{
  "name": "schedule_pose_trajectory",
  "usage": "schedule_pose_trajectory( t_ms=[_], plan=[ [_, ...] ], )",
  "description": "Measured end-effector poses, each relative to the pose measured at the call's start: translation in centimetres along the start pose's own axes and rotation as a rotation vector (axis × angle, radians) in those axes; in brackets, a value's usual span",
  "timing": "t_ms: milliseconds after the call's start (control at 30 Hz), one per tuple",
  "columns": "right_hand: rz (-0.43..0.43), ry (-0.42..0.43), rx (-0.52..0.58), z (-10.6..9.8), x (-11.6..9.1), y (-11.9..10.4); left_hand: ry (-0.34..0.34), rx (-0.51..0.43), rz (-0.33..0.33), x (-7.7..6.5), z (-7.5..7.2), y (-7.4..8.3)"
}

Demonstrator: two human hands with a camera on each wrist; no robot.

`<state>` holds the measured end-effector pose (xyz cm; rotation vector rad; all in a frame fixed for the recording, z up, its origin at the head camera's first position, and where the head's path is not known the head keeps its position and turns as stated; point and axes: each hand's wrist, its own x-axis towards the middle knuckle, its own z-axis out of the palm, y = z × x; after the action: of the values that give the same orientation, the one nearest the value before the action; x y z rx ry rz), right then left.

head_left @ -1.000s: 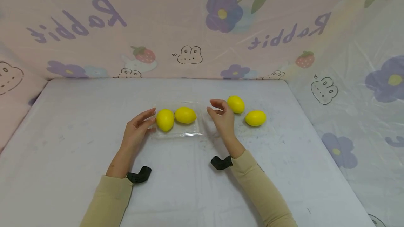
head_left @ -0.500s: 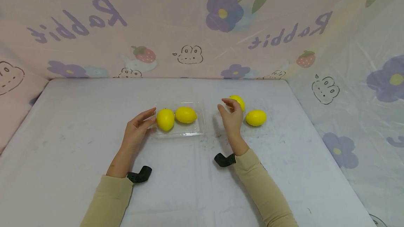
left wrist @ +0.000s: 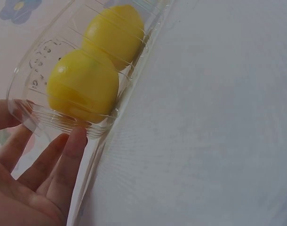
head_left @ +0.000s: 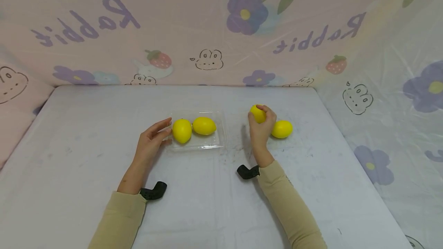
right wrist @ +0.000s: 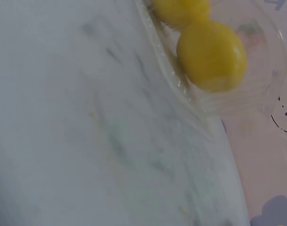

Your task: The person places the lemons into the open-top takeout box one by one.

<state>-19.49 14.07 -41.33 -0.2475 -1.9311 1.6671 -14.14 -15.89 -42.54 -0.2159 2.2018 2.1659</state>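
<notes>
A clear plastic container (head_left: 207, 147) with two yellow lemons stands mid-table in the head view. One lemon (head_left: 181, 131) sits at its left end, another lemon (head_left: 204, 126) beside it. My left hand (head_left: 149, 143) rests its spread fingers against the container's left end; the left wrist view shows fingertips (left wrist: 77, 136) touching the ribbed plastic wall. On the right, my right hand (head_left: 261, 130) curls thumb and fingers round a third lemon (head_left: 257, 114), partly hidden by them. The right wrist view does not show the fingers clearly.
Another lemon (head_left: 282, 129) lies on the white tabletop (head_left: 194, 199), just right of my right hand. Patterned cloth (head_left: 180, 30) hangs behind the table and along its sides. A black wrist device (head_left: 154, 191) sits at each sleeve.
My right hand has moved right, away from the container, and its thumb and fingers have closed round the farther loose lemon. The left hand and the container have stayed put.
</notes>
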Motion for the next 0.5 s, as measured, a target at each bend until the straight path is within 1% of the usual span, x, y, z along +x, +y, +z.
schedule_pose_trajectory(
  t_ms=[200,400,500],
  plan=[
    [0.044,-0.006,-0.041,-0.1,0.6,0.2,0.005,0.003,-0.001,0.1,0.0,-0.1],
    [0.131,-0.056,-0.125,-0.1,1.1,0.5,-0.003,-0.006,-0.011,0.0,0.0,0.1],
    [0.149,-0.069,-0.163,0.1,1.1,0.8,-0.007,-0.004,-0.012,-0.1,0.0,0.2]
  ],
)
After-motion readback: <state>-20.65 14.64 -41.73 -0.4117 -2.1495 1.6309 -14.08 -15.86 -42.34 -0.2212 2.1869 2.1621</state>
